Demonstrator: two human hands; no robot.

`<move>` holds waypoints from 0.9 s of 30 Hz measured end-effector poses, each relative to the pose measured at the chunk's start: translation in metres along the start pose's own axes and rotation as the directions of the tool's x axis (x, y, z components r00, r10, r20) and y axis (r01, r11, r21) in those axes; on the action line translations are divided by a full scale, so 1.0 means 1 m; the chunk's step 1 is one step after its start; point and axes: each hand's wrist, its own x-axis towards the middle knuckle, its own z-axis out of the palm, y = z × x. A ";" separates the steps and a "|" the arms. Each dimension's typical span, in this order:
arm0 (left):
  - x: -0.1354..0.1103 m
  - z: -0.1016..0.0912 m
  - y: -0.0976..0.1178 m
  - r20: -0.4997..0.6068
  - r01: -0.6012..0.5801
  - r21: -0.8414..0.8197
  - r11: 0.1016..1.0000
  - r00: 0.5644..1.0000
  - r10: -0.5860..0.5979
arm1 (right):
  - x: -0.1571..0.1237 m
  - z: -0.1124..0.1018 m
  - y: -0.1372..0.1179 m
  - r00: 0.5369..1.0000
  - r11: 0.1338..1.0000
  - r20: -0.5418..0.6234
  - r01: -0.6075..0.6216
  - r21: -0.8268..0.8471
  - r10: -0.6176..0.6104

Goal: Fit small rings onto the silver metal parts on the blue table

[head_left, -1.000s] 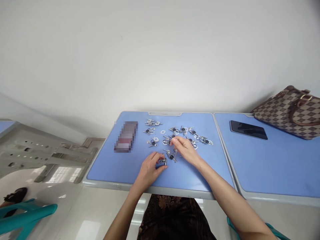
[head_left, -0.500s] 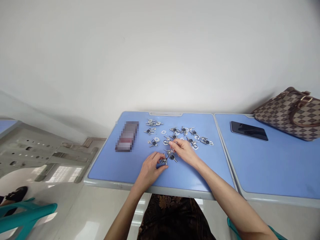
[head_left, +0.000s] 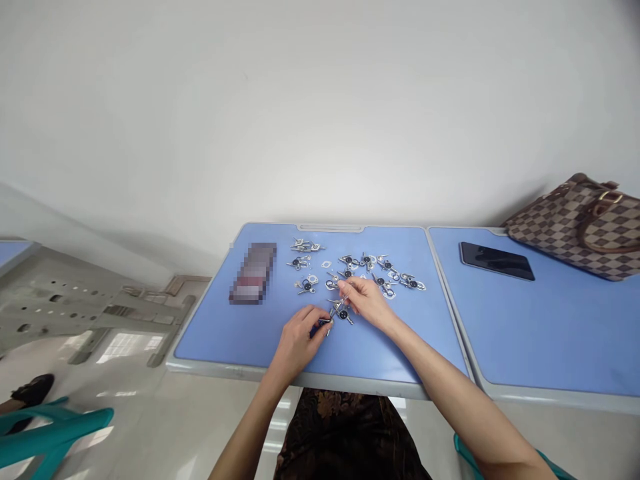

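Observation:
Several small silver metal parts with black centres point(head_left: 360, 267) lie scattered on a blue table point(head_left: 225, 327). My left hand point(head_left: 299, 340) rests near the table's front, fingers pinched on one small metal part point(head_left: 325, 323). My right hand point(head_left: 367, 301) is just right of it, fingers curled and pinching another small metal piece point(head_left: 343, 301) at the near edge of the scatter. The two hands are close together, their held parts nearly touching.
A blurred dark rectangular object point(head_left: 253, 272) lies left of the parts. A second blue table point(head_left: 545, 320) on the right carries a black phone point(head_left: 497, 260) and a checkered handbag point(head_left: 583, 223). A teal chair point(head_left: 55, 433) stands at lower left.
My right hand has drawn back from the scatter toward my left hand with a small piece. My left hand has stayed in place, shifting its pinch slightly.

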 end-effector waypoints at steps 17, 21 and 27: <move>-0.010 0.014 -0.006 -0.234 -0.004 -0.113 0.994 0.972 -0.023 | -0.006 0.000 -0.012 0.981 0.943 0.038 0.191 -0.271 -0.188; -0.008 0.009 -0.004 -0.242 0.023 -0.134 0.991 0.969 -0.055 | -0.006 0.001 -0.013 0.974 0.929 0.055 0.225 -0.294 -0.218; -0.009 0.010 -0.010 -0.301 0.080 -0.162 0.983 0.945 -0.127 | -0.006 0.002 -0.011 0.967 0.910 0.066 0.253 -0.328 -0.245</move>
